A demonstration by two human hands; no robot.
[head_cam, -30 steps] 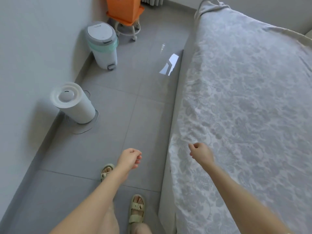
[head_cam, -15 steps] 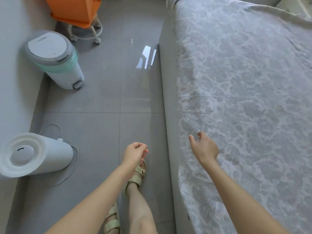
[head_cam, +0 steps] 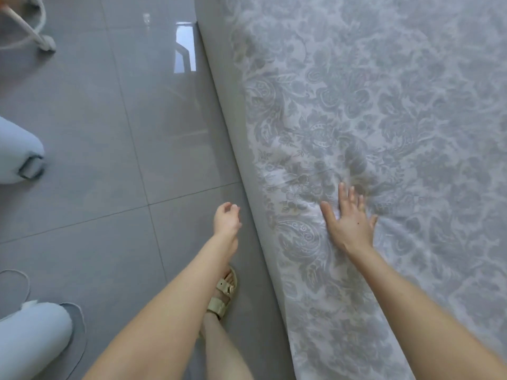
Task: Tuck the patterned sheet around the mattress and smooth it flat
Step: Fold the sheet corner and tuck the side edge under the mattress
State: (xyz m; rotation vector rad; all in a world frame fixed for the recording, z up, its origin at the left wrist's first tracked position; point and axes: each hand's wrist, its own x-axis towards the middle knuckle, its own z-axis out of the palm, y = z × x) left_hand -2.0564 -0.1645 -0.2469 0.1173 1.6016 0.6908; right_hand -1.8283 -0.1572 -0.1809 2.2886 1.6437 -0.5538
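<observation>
Resting right hand [head_cam: 349, 223] flat, fingers [head_cam: 342, 193] spread, on the patterned sheet [head_cam: 384, 105] filling the right of the frame. Dangling left hand [head_cam: 226, 220] loosely curled, gripping nothing, over the floor [head_cam: 96, 133] beside the bed [head_cam: 236, 149]. Got a sandal [head_cam: 223, 294] below it, white bin [head_cam: 16, 152] mid-left, white cylinder [head_cam: 30, 333] lower left.

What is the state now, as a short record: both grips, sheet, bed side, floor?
right grip: flat, fingers spread, pressing the patterned sheet near its edge
left grip: loosely curled, holds nothing, over the floor beside the bed side
patterned sheet: creased just ahead of the right grip
bed side: grey, uncovered
floor: grey tiles; one foot in a sandal
</observation>
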